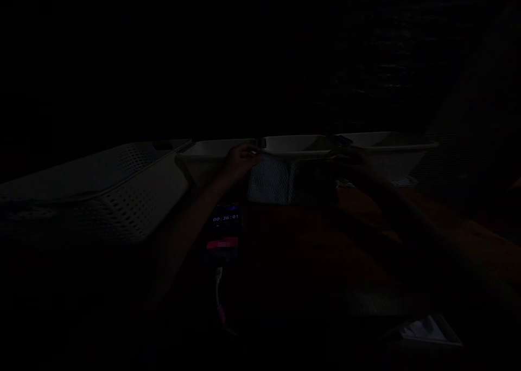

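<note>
Head view, very dim scene. The left hand (240,162) reaches forward over the table (366,224); its grip is curled and pinching the upper left edge of a pale patterned cloth (271,182), which hangs upright in front of the middle one of three white trays (297,145) set in a row at the far side. The right hand (349,157) lies at the cloth's darker right edge; whether its grip is spread or pressed together cannot be told in the gloom. A white perforated basket (122,189) stands to the left, just beside the left forearm. A phone (225,230) with a lit timer screen lies flat below the left hand, a cable (220,298) plugged into its near end.
</note>
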`<state>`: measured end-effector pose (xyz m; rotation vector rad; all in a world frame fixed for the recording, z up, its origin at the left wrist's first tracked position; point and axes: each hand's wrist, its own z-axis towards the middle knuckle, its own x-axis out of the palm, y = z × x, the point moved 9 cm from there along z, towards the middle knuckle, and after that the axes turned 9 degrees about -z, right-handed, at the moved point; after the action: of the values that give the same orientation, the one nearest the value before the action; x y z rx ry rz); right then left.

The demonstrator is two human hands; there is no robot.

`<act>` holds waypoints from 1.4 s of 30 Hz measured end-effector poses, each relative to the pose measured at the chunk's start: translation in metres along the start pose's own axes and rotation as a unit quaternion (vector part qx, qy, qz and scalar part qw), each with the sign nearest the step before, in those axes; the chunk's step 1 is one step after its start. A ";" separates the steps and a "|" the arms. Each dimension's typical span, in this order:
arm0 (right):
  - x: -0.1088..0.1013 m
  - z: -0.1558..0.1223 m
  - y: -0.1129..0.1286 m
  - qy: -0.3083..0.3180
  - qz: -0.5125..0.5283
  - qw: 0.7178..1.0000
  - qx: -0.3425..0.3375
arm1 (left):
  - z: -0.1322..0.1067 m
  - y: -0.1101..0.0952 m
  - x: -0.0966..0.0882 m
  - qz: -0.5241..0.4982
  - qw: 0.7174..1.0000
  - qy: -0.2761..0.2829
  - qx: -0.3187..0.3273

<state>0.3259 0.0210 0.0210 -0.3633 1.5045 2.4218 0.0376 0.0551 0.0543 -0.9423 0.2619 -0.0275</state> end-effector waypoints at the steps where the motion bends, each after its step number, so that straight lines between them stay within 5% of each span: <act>1: 0.003 -0.001 0.002 0.008 -0.002 1.000 0.002 | -0.001 -0.002 0.004 -0.007 1.000 0.006 0.001; 9: 0.017 0.001 0.002 0.030 -0.013 0.999 0.002 | -0.012 -0.022 0.027 -0.026 0.999 0.033 0.005; 22: 0.088 -0.016 0.005 0.119 0.111 0.986 0.013 | -0.031 -0.021 0.068 -0.043 0.990 0.135 -0.010; 31: 0.103 -0.025 0.013 0.151 0.184 0.971 0.034 | -0.039 -0.026 0.082 -0.013 0.974 0.224 0.028; 42: 0.107 -0.025 0.010 0.131 0.207 0.966 0.078 | -0.038 -0.015 0.081 -0.033 0.980 0.195 0.002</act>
<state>0.2244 0.0041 -0.0189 -0.3780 2.0526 2.6155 0.1081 0.0052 0.0281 -0.9361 0.5931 -0.2769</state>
